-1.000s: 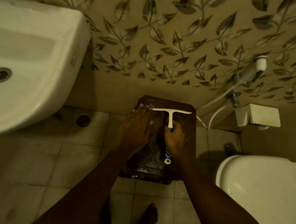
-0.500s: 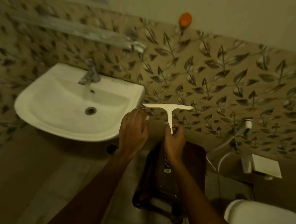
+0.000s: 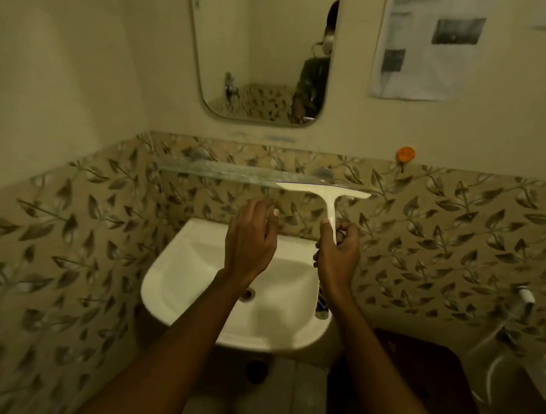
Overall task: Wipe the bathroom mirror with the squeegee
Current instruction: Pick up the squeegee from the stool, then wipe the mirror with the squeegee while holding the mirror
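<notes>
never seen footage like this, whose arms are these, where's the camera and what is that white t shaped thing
There is no machine here: these are a person's two bare arms, filmed by a wide-angle camera worn on the head, looking forward and down. The right hand grips the handle of a white squeegee, blade up. The left hand is beside it, open and holding nothing. Below the hands is a white sink. On the wall above hangs the mirror, which the squeegee is not yet touching. A glass shelf runs between sink and mirror.
</notes>
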`<control>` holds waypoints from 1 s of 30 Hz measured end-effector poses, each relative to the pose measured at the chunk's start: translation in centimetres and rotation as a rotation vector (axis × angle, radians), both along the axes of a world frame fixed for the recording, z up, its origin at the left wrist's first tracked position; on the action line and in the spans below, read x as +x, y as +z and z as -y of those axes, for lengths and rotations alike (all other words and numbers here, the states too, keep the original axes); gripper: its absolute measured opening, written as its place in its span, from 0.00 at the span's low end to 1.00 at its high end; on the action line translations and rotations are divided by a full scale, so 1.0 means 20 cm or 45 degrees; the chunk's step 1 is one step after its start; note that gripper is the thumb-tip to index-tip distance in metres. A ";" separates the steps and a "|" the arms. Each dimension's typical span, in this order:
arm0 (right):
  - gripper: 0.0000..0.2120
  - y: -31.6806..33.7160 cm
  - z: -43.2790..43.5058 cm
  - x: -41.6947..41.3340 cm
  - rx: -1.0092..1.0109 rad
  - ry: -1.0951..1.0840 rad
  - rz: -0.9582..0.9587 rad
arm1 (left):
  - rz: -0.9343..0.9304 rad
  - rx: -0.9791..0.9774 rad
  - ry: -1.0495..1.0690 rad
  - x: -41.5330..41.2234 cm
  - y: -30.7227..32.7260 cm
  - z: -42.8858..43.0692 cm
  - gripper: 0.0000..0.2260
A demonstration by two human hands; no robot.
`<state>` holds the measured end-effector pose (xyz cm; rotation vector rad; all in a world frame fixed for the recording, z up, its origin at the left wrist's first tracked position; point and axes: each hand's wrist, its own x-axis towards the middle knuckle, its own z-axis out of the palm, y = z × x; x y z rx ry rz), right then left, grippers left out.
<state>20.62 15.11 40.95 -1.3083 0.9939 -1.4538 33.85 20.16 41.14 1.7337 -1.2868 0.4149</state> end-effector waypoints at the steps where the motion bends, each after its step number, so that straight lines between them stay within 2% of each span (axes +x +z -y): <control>1: 0.09 0.04 0.00 0.06 -0.028 -0.006 -0.009 | 0.009 -0.032 -0.020 0.07 0.05 0.01 0.12; 9: 0.07 0.32 0.22 0.48 -0.234 -0.028 0.009 | 0.022 -0.163 -0.003 0.60 0.45 0.21 0.15; 15: 0.08 0.64 0.43 0.78 -0.386 -0.077 0.024 | -0.030 -0.066 0.051 0.99 0.87 0.38 0.16; 20: 0.06 0.92 0.60 0.94 -0.544 -0.142 0.006 | -0.053 -0.031 -0.063 1.31 1.24 0.59 0.19; 23: 0.04 1.05 0.69 0.99 -0.652 -0.178 -0.022 | -0.117 -0.125 -0.110 1.45 1.45 0.72 0.21; 26: 0.07 1.16 0.74 1.04 -0.735 -0.220 -0.036 | -0.266 -0.274 -0.173 1.58 1.61 0.84 0.21; 30: 0.06 1.33 0.80 1.11 -0.860 -0.416 -0.153 | -0.303 -0.351 -0.208 1.73 1.72 0.97 0.21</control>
